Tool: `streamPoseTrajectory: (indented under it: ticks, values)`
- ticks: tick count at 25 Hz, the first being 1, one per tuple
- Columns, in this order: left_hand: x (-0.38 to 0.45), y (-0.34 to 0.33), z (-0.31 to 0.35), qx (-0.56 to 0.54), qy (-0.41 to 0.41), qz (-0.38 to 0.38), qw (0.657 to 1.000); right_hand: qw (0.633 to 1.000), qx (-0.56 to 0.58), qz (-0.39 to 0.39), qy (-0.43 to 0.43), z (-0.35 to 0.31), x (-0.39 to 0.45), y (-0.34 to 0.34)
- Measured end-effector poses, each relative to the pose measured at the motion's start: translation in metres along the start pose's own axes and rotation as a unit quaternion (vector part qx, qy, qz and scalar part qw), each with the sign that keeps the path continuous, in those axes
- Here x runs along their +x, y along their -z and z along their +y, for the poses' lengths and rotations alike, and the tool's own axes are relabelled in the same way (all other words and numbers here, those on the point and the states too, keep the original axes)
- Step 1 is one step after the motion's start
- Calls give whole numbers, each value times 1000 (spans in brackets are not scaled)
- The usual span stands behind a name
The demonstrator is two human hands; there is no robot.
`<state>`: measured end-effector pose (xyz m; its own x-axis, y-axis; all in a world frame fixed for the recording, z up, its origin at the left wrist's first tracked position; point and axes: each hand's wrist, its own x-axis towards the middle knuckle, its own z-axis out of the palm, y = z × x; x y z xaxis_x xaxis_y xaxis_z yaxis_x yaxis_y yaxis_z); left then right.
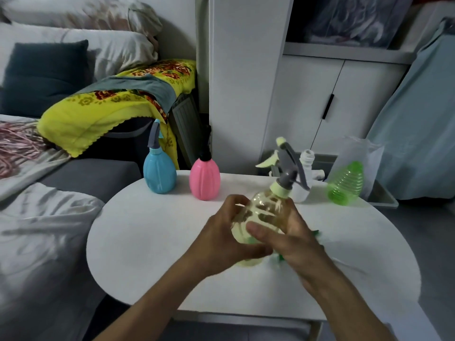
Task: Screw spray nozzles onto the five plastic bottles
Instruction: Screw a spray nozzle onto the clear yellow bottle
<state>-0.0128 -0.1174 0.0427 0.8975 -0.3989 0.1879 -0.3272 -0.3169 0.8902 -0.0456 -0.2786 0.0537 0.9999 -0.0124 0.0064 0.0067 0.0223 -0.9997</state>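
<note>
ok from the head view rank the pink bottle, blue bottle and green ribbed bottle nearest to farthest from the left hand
1. Pink plastic bottle with black nozzle: just beyond the left hand, slightly left.
2. Blue plastic bottle with grey nozzle: farther left, at the table's back edge.
3. Green ribbed transparent bottle: far right, uncapped.

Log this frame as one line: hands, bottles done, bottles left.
left hand + right hand: grip yellow bottle, nozzle on | done: blue bottle, pink bottle | left: white bottle, green bottle

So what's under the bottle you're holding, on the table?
Something green pokes out beneath the yellowish bottle, by the right hand and left hand. Bottle and hands cover most of it, so I can't say what it is.
</note>
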Motion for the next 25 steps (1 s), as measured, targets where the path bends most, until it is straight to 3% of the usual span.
streamPoseTrajectory:
  ticks: [2, 5, 7, 9, 10, 13, 16, 25]
  values:
    - [3, 4, -5, 20, -4, -22, 1000, 996, -59, 70, 6, 7, 8, -14]
    - [25, 32, -18, -39, 35, -54, 997, 983, -107, 133, 59, -3, 43, -13]
    - [51, 56, -30, -65, 44, 93, 993, 969, -161, 161, 95, -13, 79, -6]
    - [78, 69, -47, -8, 39, 260, 965, 958, -199, 184, 96, -10, 116, -4]
    - [90, 68, -57, 32, 49, 290, 955, 952, -218, 197, 82, -1, 132, -6]
    - [114, 54, -93, 109, 79, 249, 959, 926, -279, 251, 43, 39, 159, -17]
    - [127, 45, -123, 143, 111, 218, 959, 902, -310, 295, 63, 63, 179, -21]
    - [137, 31, -131, 98, 105, 298, 944, 887, -307, 337, 73, 77, 206, -20]
